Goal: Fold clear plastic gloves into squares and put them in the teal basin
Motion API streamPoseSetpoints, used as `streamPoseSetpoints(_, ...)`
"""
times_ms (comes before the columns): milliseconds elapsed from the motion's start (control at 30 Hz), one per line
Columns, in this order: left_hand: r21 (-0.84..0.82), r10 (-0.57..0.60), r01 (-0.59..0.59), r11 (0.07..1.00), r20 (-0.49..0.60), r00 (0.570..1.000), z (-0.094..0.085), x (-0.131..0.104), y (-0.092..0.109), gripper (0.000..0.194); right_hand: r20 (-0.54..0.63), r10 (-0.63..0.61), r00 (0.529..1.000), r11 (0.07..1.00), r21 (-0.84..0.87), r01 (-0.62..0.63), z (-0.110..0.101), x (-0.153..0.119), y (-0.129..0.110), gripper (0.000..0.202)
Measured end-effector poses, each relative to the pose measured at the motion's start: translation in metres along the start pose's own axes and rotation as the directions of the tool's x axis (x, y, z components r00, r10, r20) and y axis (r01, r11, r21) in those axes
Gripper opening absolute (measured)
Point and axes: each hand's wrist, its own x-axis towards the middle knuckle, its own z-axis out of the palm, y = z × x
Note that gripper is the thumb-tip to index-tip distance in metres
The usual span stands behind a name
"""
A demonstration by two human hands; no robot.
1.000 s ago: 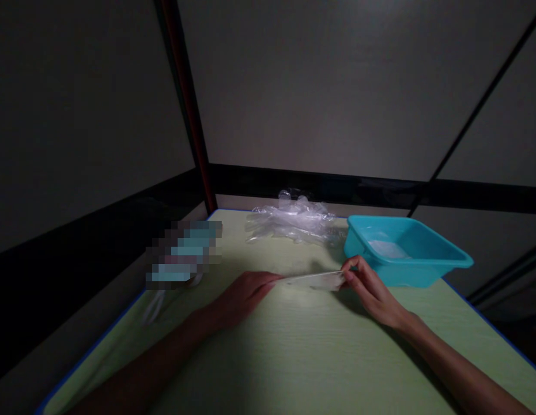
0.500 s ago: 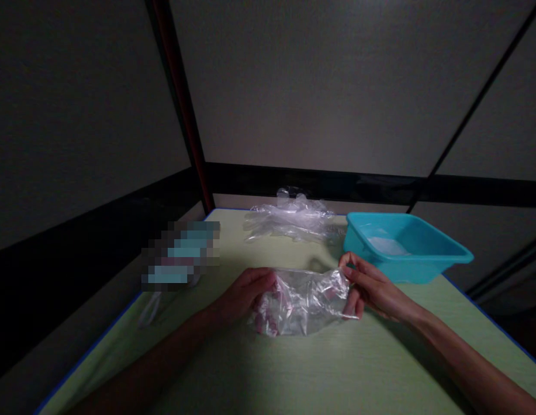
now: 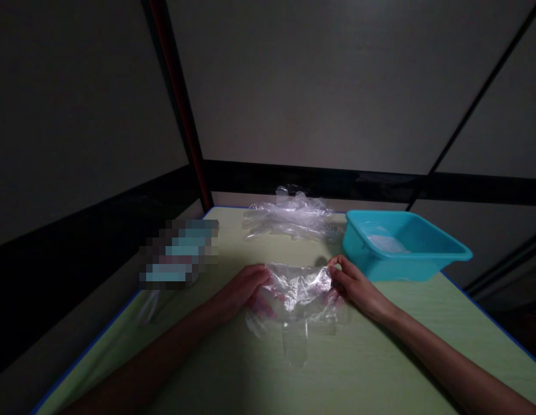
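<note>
A clear plastic glove (image 3: 299,291) is stretched between my two hands above the middle of the table, its finger parts hanging down toward me. My left hand (image 3: 250,288) pinches its upper left corner, and some of my fingers show through the film behind it. At the upper right corner, my right hand (image 3: 348,282) grips the edge between thumb and forefinger. Behind them, a heap of similar clear gloves (image 3: 294,216) lies near the table's far edge.
A turquoise basin (image 3: 406,265) with something white and clear inside stands at the back right of the green table (image 3: 328,374). A blurred-out item (image 3: 177,259) with a pale strap lies at the left edge. Walls rise behind and at left.
My right hand has moved left, closer to my left hand. The glove's lower part has dropped open, and its finger parts now hang down.
</note>
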Motion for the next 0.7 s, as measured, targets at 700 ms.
streamPoseSetpoints(700, -0.159, -0.008, -0.003, 0.987, -0.068, 0.998, -0.011, 0.001, 0.013, 0.026, 0.003, -0.107, 0.994, 0.977, -0.186, 0.105, -0.008, 0.013, -0.001, 0.029)
